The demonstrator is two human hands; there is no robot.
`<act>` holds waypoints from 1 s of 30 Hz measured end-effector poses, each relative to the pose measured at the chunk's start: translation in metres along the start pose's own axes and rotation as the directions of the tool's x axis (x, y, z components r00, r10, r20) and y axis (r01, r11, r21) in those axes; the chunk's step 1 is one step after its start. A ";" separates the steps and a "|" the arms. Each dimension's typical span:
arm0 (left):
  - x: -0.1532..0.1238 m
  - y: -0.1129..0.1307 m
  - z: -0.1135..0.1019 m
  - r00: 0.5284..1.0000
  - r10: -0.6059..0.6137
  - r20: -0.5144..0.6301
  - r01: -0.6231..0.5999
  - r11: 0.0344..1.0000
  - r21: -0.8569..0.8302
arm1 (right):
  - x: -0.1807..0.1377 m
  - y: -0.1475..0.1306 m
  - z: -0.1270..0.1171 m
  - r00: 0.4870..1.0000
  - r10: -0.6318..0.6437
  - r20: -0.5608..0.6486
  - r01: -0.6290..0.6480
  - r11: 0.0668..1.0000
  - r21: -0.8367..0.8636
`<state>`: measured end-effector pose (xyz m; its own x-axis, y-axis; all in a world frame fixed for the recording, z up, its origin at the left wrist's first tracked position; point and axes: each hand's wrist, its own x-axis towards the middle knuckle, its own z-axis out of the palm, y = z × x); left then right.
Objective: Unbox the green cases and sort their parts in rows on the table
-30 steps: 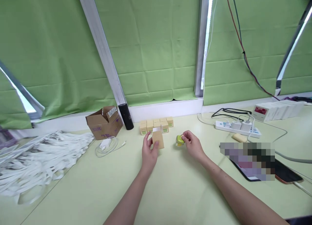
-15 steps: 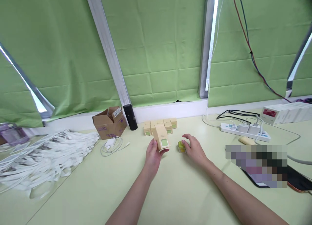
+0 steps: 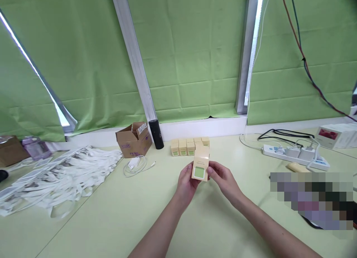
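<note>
A small tan cardboard box (image 3: 201, 163) with a green-filled square on its front is held tilted above the table. My left hand (image 3: 187, 182) is closed around its left side and underside. At the box's right edge, my right hand (image 3: 226, 181) is closed, its thumb against the lower right side and its other fingers partly behind it. Whether anything else sits in the right fingers is hidden. Behind the held box stand several matching small boxes (image 3: 182, 147) in a row on the table.
An open brown carton (image 3: 134, 144), a black cylinder (image 3: 156, 134) and a coiled white charger cable (image 3: 136, 166) lie to the left. White straps (image 3: 69, 176) spread further left. On the right are a power strip (image 3: 295, 157), white boxes (image 3: 334, 135) and a blurred-out patch.
My right hand has moved from a yellow-green item on the table to the small box's right edge. That item no longer shows. The box is more upright, and the camera has turned slightly left.
</note>
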<state>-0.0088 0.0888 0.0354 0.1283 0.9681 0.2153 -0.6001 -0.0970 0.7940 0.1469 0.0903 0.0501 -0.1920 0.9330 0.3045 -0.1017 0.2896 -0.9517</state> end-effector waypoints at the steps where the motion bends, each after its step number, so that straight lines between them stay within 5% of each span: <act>1: 0.000 -0.001 0.000 1.000 -0.003 0.006 0.003 1.000 0.001 | 0.000 -0.002 0.001 1.000 0.009 0.028 -0.010 1.000 0.026; 10: 0.003 0.002 -0.007 0.988 0.089 -0.128 -0.065 0.981 0.184 | 0.015 -0.013 0.006 0.999 0.032 0.040 -0.036 0.993 0.115; 20: -0.008 0.001 -0.002 0.973 0.196 0.122 -0.225 0.922 0.314 | 0.013 -0.003 -0.003 0.995 0.098 0.000 -0.094 0.949 0.301; 30: -0.011 -0.005 0.005 0.964 0.210 0.164 -0.259 0.886 0.385 | 0.011 0.002 -0.006 0.995 0.099 0.025 -0.102 0.943 0.316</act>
<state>-0.0031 0.0771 0.0316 0.1273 0.8747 0.4677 -0.2608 -0.4254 0.8666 0.1501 0.1020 0.0511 -0.2259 0.9514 0.2095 -0.3845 0.1105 -0.9165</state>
